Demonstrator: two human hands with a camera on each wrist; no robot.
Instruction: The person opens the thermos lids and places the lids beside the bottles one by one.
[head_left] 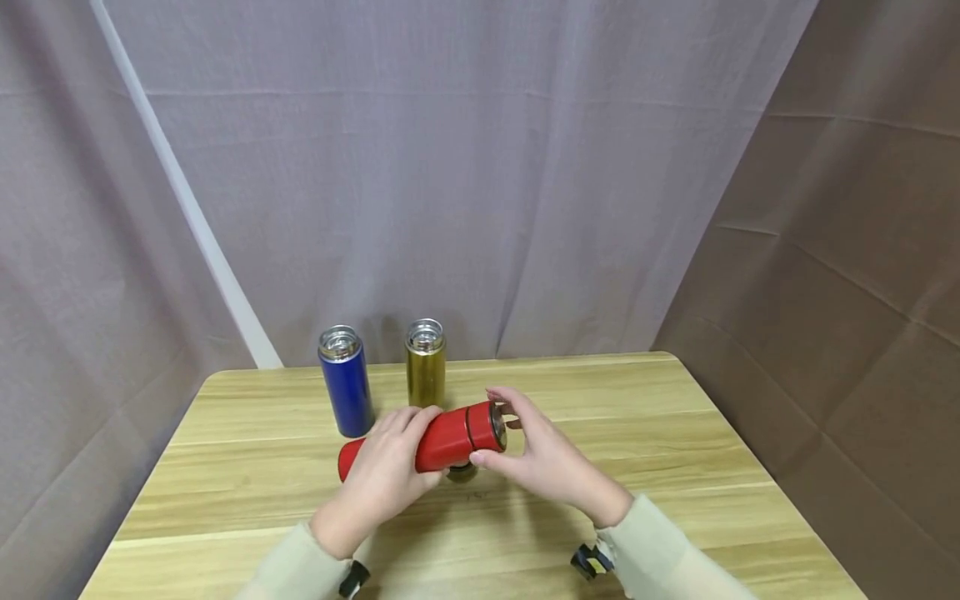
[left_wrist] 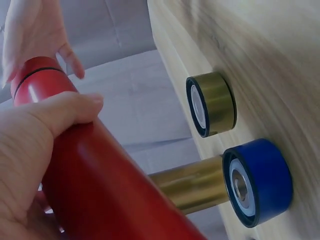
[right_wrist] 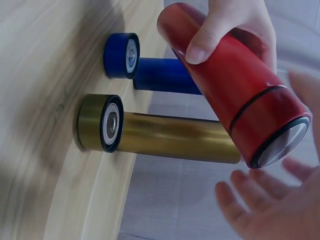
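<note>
My left hand (head_left: 386, 462) grips the body of a red thermos bottle (head_left: 442, 442), which is tilted above the table with its capped end to the right. My right hand (head_left: 543, 458) is spread around the red lid (right_wrist: 272, 127). In the right wrist view its fingers stand apart from the lid. The lid sits on the bottle, with a thin dark line between lid and body. Under the bottle, a gold lid (right_wrist: 95, 122) and a blue lid (left_wrist: 267, 180) lie inner side up on the table.
A blue thermos bottle (head_left: 347, 392) and a gold thermos bottle (head_left: 426, 375) stand lidless at the back of the wooden table (head_left: 637, 433). Grey curtains (head_left: 450, 167) hang behind it, and a brown cloth wall (head_left: 847, 292) is on the right.
</note>
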